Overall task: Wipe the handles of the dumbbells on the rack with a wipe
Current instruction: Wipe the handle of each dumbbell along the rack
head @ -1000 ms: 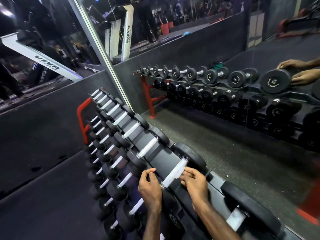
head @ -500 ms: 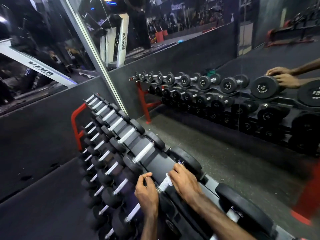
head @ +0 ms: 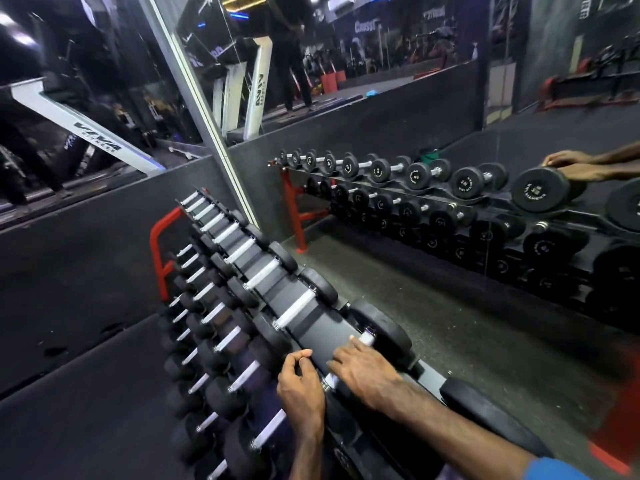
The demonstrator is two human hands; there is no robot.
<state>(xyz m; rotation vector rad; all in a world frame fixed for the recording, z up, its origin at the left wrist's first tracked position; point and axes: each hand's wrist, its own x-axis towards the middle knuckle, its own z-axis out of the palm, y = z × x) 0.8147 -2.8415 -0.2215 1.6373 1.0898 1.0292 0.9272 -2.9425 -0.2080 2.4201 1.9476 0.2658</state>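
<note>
Since a second ago our right hand has slid along the handle, its fingers now laid over it; whether they grip the wipe we cannot tell. Our left hand, fingers curled, steadies the near end. The rack has many handles left.

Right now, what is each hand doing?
Left hand: fingers curled shut on the near dumbbell head.
Right hand: laid over the dumbbell handle, fingers curled; a wipe under it cannot be told.
</note>
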